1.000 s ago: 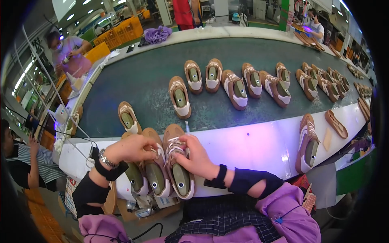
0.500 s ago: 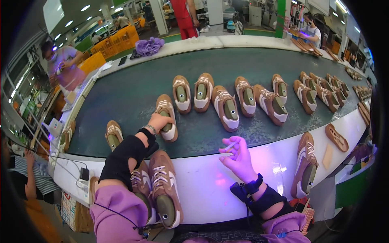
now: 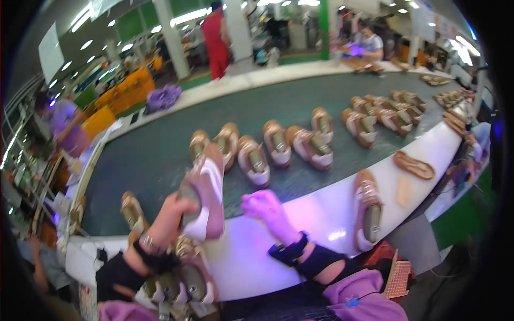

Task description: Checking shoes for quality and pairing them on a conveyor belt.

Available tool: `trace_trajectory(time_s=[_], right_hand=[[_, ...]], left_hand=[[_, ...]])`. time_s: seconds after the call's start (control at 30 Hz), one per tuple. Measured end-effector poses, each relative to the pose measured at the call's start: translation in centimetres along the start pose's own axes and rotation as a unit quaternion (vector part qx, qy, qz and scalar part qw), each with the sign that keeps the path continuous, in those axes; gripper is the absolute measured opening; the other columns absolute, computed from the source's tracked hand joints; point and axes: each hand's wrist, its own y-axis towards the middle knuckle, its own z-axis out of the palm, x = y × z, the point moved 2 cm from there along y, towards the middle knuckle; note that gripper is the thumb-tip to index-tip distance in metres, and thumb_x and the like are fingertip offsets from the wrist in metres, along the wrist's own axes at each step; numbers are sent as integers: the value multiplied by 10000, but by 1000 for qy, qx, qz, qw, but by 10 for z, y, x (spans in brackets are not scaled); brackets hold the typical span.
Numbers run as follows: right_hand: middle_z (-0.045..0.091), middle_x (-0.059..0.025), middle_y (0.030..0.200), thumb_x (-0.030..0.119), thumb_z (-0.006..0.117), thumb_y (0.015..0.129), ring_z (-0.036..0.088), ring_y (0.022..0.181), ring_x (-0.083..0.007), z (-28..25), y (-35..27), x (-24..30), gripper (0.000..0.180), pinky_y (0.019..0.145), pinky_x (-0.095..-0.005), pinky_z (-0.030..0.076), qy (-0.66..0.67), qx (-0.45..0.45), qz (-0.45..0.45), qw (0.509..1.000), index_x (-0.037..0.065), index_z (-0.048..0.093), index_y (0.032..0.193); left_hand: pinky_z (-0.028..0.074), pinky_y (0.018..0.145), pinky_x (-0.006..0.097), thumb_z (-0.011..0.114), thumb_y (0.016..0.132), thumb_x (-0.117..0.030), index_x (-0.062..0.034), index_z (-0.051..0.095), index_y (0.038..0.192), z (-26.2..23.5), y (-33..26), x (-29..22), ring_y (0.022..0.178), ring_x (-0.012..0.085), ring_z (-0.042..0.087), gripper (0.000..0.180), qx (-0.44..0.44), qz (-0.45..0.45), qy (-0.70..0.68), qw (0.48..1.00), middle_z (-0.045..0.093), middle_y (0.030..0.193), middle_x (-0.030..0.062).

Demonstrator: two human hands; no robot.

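Observation:
My left hand (image 3: 167,220) grips a brown sneaker (image 3: 211,195) with white heel and side patches by its heel end. The sneaker is lifted and turned on its side, its sole edge facing right and an olive-green insert in its opening. To its right, my right hand (image 3: 272,211) is raised over the edge of the white worktop, its fingers curled together. The thin pale stick it held a moment before is lost in blur. Below my left wrist, a brown sneaker (image 3: 195,275) stands with others on the worktop, partly hidden by my forearm.
Brown sneakers in several pairs stand on the dark green belt (image 3: 160,144). On the white worktop (image 3: 254,270) at right are another sneaker (image 3: 368,211), a brown sole (image 3: 414,165) and a tan piece (image 3: 402,191). Purple cloth (image 3: 164,97) lies on the far ledge. Other people work around the line.
My left hand has lifted the sneaker off the belt, bringing it nearer and tilting it onto its side. My right hand has curled its fingers more. The whole view has shifted and blurred.

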Motion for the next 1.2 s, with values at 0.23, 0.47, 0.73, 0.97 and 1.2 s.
trace_trajectory(time_s=[0.23,0.47,0.73,0.97,1.2], right_hand=[[564,-75,1168,289,500,955,553,1059,-163,35,-31,38,428,947,-328,439,260,102,23,960,9,454,1276],[552,-126,1206,408,494,921,541,1116,-208,-32,-76,94,548,1002,-377,416,350,102,40,930,15,425,1296],[528,-82,1181,392,468,951,505,1071,-142,-34,-90,102,527,963,-296,399,227,133,-44,964,49,374,1340],[526,-209,1217,428,547,894,535,1102,-277,-93,-138,129,671,951,-348,414,-310,-59,-174,933,-56,348,1314],[464,-342,1240,388,746,710,466,1180,-423,-176,-166,166,889,1015,-411,366,-555,-300,-158,759,-145,339,1293]], left_hand=[[496,765,307,837,573,-245,53,470,1097,86,-89,1,842,182,598,705,-5,158,358,920,593,956,119],[439,817,270,644,832,-102,-22,532,1138,161,-87,15,888,145,531,336,8,253,231,939,540,998,49],[487,884,418,400,946,-495,-16,428,1288,180,-57,98,1038,302,559,590,96,-50,-284,953,539,1183,173],[516,803,419,456,771,-731,52,401,1275,214,-65,105,942,339,580,933,282,-136,-201,928,556,1096,208],[519,805,365,638,692,-600,68,440,1163,183,-46,95,843,273,617,841,225,-56,-327,916,575,979,170]])
